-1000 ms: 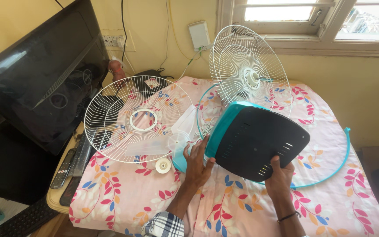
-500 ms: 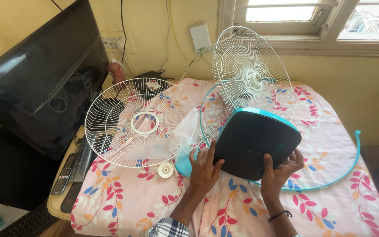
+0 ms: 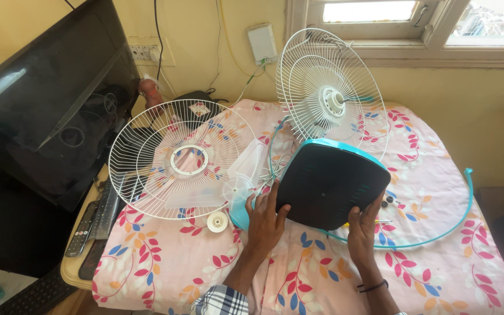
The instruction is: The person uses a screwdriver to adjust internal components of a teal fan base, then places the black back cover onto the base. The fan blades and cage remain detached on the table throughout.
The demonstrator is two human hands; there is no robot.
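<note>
Fan base (image 3: 331, 186), dark underside up with teal rim, tilted on floral-clothed worktop (image 3: 438, 274). Left hand (image 3: 265, 219) spread, fingers on base's near-left edge; right hand (image 3: 361, 230) gripping its near-right edge. Rear wire guard with motor hub (image 3: 331, 96) stands behind base; front wire guard (image 3: 182, 158) lies left of it; teal ring (image 3: 468, 201) curves round its right side.

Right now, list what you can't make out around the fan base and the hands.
Head view only:
- Fan base: its top side faces away from the camera.
- Left hand and right hand: palms hidden; only their backs show.
- Small dark bits beside the base: too small to identify.
- Fan blade: clear plastic, outline hard to trace under the loose grille.
</note>
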